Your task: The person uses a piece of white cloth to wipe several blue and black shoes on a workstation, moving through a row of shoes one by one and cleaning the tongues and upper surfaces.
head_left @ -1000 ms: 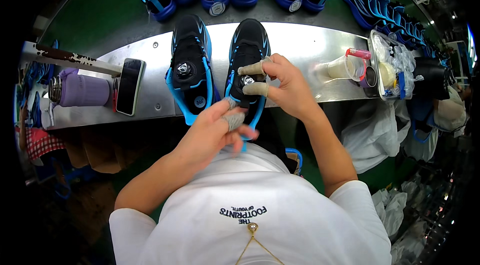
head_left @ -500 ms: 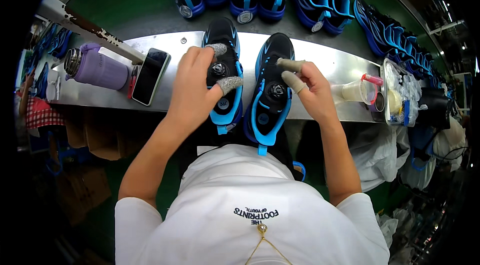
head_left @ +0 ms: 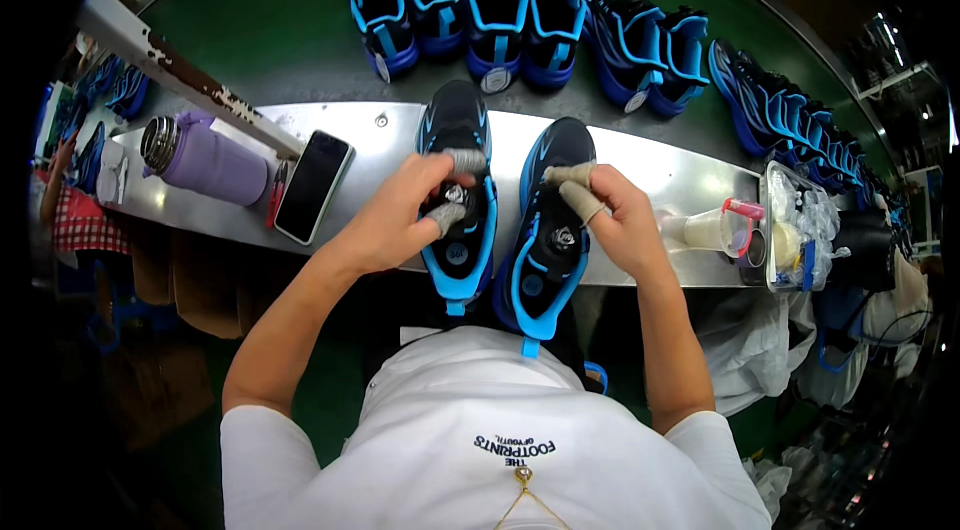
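Observation:
Two black and blue sneakers (head_left: 457, 260) (head_left: 541, 275) stand side by side before me, toes away, heels over the near bench edge. Each has a round dial on its tongue. My left hand (head_left: 405, 205) lies over the left sneaker, grey finger covers on thumb and forefinger. Those two fingers are apart, one on either side of the dial. At the right sneaker's upper, above its dial, my right hand (head_left: 620, 215) brings its covered thumb and forefinger together. Whatever lies between those fingertips is too small to make out.
Several matching sneakers (head_left: 497, 15) stand along the green surface (head_left: 270, 20) beyond the metal bench (head_left: 390, 122). At left are a purple bottle (head_left: 215, 165), a red pen (head_left: 276, 195), a phone (head_left: 315, 188) and a chipped post (head_left: 190, 75). A cup (head_left: 708, 230) and a tray (head_left: 768, 240) sit right.
The whole view has shifted, so the bench sits lower. My right thumb and forefinger have come closer together. My left hand stays over the left sneaker's dial.

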Available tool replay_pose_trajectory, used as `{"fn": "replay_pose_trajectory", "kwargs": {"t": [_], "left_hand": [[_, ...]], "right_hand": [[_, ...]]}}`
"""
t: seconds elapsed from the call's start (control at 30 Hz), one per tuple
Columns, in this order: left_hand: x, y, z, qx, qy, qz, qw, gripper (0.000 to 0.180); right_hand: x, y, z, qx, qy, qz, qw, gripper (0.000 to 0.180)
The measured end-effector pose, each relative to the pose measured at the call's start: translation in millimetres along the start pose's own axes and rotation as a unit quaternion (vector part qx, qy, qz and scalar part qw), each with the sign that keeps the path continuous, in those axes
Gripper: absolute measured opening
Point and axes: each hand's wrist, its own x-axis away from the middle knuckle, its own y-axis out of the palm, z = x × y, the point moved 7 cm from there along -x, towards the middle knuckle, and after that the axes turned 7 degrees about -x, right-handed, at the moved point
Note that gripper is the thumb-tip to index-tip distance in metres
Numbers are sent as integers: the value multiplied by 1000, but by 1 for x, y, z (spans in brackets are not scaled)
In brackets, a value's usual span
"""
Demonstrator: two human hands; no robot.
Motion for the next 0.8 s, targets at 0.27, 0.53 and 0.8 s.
{"fn": "replay_pose_trajectory", "kwargs": {"t": [0.27, 0.53, 0.8], "left_hand": [[-4, 0, -1, 48, -53, -36, 997, 48], [-8, 1, -9, 37, -77, -38, 996, 54], [-9, 3, -13, 16, -99, -27, 995, 60]], "right_hand": [[-6, 6, -2, 2, 28, -24, 999, 20], [-3, 5, -1, -4, 30, -30, 999, 19], [-3, 7, 3, -32, 36, -40, 998, 21]]}}
